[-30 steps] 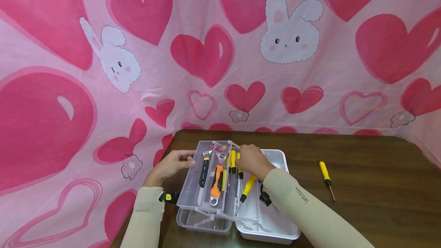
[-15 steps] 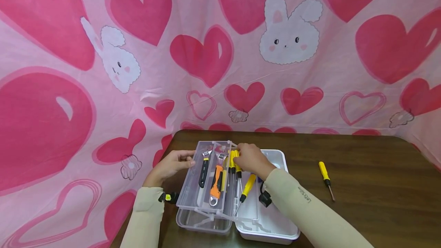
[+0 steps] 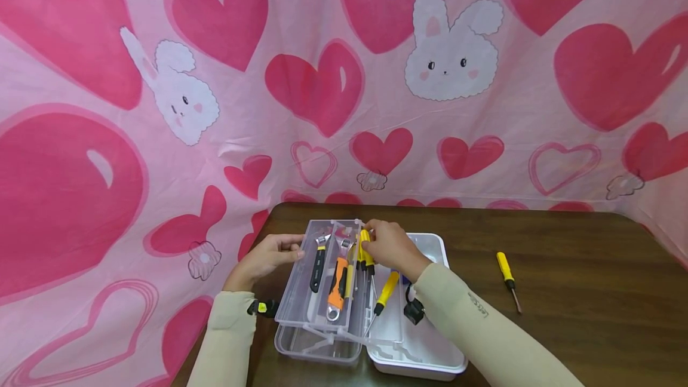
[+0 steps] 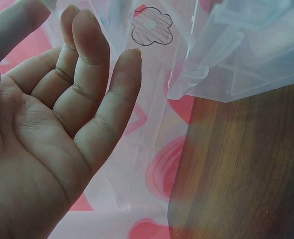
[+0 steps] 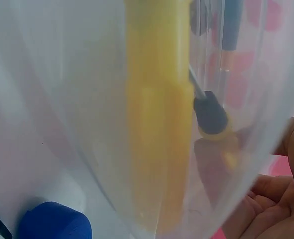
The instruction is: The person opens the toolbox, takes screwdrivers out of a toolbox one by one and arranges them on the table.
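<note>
Right fingers (image 3: 373, 244) pinching a smooth yellow-handled screwdriver (image 3: 368, 260); left fingers (image 3: 292, 254) loosely bent, against a clear, boxy plastic tray (image 3: 297, 291)

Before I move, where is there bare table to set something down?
Bare table lies either side of the lone screwdriver: left to the white box, beyond the right sleeve, and right toward the pink cloth. Around the clear tray it's crowded: wrenches, yellow screwdrivers, left hand and right hand.
</note>
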`<action>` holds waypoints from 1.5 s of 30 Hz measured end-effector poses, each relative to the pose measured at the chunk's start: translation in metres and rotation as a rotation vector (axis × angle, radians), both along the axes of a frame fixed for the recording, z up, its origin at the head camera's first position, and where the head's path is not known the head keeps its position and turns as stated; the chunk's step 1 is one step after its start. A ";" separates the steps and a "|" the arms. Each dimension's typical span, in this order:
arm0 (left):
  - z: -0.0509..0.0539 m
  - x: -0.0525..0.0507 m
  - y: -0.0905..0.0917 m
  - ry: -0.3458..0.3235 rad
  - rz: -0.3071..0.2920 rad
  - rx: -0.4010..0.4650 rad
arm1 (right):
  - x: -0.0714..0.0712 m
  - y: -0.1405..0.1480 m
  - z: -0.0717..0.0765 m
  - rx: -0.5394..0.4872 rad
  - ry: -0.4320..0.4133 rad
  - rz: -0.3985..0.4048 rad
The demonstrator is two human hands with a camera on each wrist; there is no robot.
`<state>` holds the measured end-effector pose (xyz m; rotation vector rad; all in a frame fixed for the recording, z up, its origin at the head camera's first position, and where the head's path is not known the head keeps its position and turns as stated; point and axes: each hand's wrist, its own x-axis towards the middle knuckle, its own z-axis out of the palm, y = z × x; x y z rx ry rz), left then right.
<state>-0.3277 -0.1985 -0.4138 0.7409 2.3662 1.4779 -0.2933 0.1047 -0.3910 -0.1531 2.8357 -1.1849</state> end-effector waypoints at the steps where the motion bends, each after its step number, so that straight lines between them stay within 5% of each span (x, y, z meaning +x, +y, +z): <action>1: 0.000 0.000 0.000 0.001 -0.001 0.001 | 0.000 0.000 0.000 -0.001 0.001 0.004; 36: -0.001 0.000 0.001 0.002 0.011 -0.006 | -0.002 0.010 0.021 0.067 0.057 0.005; 45: 0.025 0.019 0.009 -0.016 0.008 -0.012 | 0.001 0.015 0.023 0.043 0.033 -0.008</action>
